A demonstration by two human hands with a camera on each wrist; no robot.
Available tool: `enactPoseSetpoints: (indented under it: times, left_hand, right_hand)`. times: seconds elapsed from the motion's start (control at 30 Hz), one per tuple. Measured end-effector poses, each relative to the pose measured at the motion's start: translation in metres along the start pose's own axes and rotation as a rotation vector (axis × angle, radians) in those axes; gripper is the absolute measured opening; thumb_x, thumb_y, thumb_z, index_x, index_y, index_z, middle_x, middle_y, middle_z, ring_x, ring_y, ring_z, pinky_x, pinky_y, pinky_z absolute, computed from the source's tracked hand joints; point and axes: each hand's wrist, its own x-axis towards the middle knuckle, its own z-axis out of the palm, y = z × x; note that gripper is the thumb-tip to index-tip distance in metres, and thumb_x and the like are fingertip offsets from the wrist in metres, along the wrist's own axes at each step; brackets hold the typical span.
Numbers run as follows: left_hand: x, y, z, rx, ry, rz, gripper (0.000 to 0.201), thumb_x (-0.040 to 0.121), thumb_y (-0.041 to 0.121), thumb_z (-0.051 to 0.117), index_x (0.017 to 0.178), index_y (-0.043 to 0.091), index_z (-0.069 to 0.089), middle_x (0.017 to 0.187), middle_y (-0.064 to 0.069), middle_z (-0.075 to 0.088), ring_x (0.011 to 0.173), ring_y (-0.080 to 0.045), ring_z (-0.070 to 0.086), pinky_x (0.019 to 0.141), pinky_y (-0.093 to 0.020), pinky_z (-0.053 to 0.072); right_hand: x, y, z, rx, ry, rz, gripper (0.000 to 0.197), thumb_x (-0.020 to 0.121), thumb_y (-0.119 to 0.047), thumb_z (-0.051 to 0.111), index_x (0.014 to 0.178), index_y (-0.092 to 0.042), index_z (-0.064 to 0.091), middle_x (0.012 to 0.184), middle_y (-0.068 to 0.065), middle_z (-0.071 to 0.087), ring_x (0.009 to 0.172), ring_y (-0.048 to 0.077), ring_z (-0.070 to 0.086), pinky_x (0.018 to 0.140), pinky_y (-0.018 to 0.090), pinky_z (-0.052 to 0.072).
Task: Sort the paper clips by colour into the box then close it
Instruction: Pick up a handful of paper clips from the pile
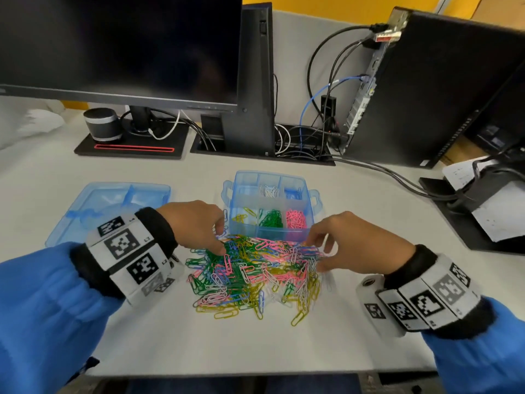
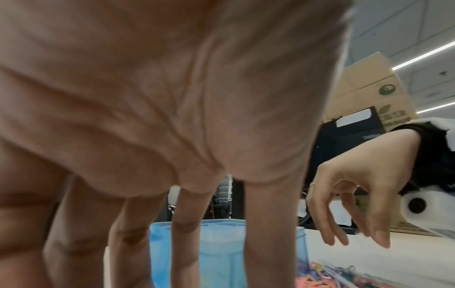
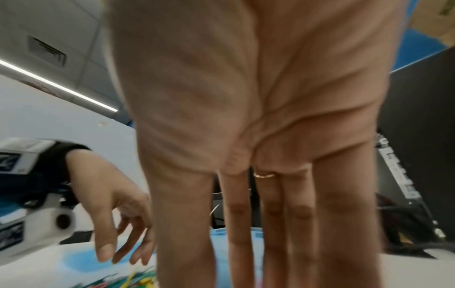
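Paper clips (image 1: 252, 275) lie in a mixed heap on the table (image 1: 355, 322) at the middle of the head view, just at the 6 o'clock side of the open box (image 1: 305, 236), whose compartments already hold white, blue, yellow, green and pink clips; the lid (image 1: 93, 206) rests apart at 9 o'clock from the box. The heap has no single heading, clips pointing every way, though the whole spread runs longer from 12 to 6 o'clock than across. The left hand (image 1: 190, 223) reaches down into the heap's 11 o'clock edge and the right hand (image 1: 360, 245) into its 2 o'clock edge, both with fingers bent downward among the clips; I judge that linked clips could drag a wrong colour along, or a sweep could flick clips off the heap into a wrong compartment. In the left wrist view the left fingers (image 2: 187, 224) hang straight down in front of the box, the tips out of frame, so whether they pinch a clip I cannot tell. In the right wrist view the right fingers (image 3: 238, 224) also point straight down, perhaps touching clips, the blur hiding any grip.
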Motion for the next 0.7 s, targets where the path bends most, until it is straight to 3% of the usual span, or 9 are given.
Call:
enactPoseSetpoints:
  times: [0.1, 0.2, 0.33, 0.43, 0.57, 0.7]
  left_hand:
    - [-0.003, 0.009, 0.004, 0.019, 0.026, 0.056, 0.042, 0.078, 0.043, 0.075, 0.109, 0.027, 0.052, 0.106, 0.006, 0.058, 0.097, -0.017, 0.058, 0.083, -0.033, 0.048]
    - [-0.003, 0.015, 0.004, 0.031, 0.04, 0.071, 0.034, 0.077, 0.036, 0.077, 0.098, 0.024, 0.054, 0.096, 0.007, 0.06, 0.088, -0.015, 0.059, 0.068, -0.026, 0.045]
    - [-0.005, 0.013, 0.002, 0.042, -0.051, 0.044, 0.025, 0.077, 0.028, 0.078, 0.093, 0.011, 0.067, 0.074, 0.004, 0.067, 0.063, -0.008, 0.058, 0.052, -0.017, 0.041]
    - [-0.008, 0.01, 0.003, 0.05, -0.101, 0.042, 0.023, 0.077, 0.024, 0.076, 0.094, 0.008, 0.071, 0.061, 0.007, 0.06, 0.045, 0.002, 0.05, 0.038, -0.007, 0.035]
    - [-0.008, 0.003, -0.001, -0.033, -0.124, 0.05, 0.02, 0.079, 0.022, 0.077, 0.091, 0.009, 0.069, 0.064, 0.005, 0.061, 0.054, -0.005, 0.054, 0.036, -0.007, 0.033]
    - [-0.004, 0.001, -0.006, -0.084, -0.096, 0.079, 0.016, 0.081, 0.026, 0.075, 0.088, 0.016, 0.065, 0.064, 0.009, 0.061, 0.058, -0.004, 0.055, 0.039, -0.008, 0.036]
  right_hand:
    - [-0.004, -0.021, 0.009, 0.062, 0.027, -0.102, 0.034, 0.073, -0.032, 0.08, 0.103, -0.023, 0.067, 0.096, -0.008, 0.063, 0.081, 0.007, 0.057, 0.077, 0.026, 0.049]
    - [-0.002, -0.051, 0.021, 0.119, 0.14, -0.215, 0.03, 0.077, -0.041, 0.076, 0.097, -0.02, 0.069, 0.09, -0.007, 0.065, 0.077, 0.008, 0.057, 0.075, 0.029, 0.049]
    - [0.016, -0.087, 0.035, 0.093, 0.116, -0.308, 0.039, 0.076, -0.038, 0.077, 0.107, -0.017, 0.066, 0.096, 0.002, 0.063, 0.087, 0.017, 0.057, 0.077, 0.037, 0.049]
    - [0.033, -0.1, 0.044, -0.007, 0.063, -0.346, 0.048, 0.071, -0.036, 0.08, 0.112, -0.017, 0.065, 0.102, 0.006, 0.062, 0.094, 0.025, 0.059, 0.077, 0.039, 0.051]
    - [0.047, -0.101, 0.044, -0.058, 0.067, -0.308, 0.034, 0.076, -0.025, 0.079, 0.105, -0.012, 0.069, 0.101, 0.01, 0.065, 0.09, 0.028, 0.061, 0.076, 0.036, 0.052]
    - [0.055, -0.09, 0.032, 0.055, 0.049, -0.294, 0.029, 0.077, -0.016, 0.078, 0.105, -0.012, 0.072, 0.092, 0.004, 0.07, 0.071, 0.009, 0.057, 0.064, 0.019, 0.042]
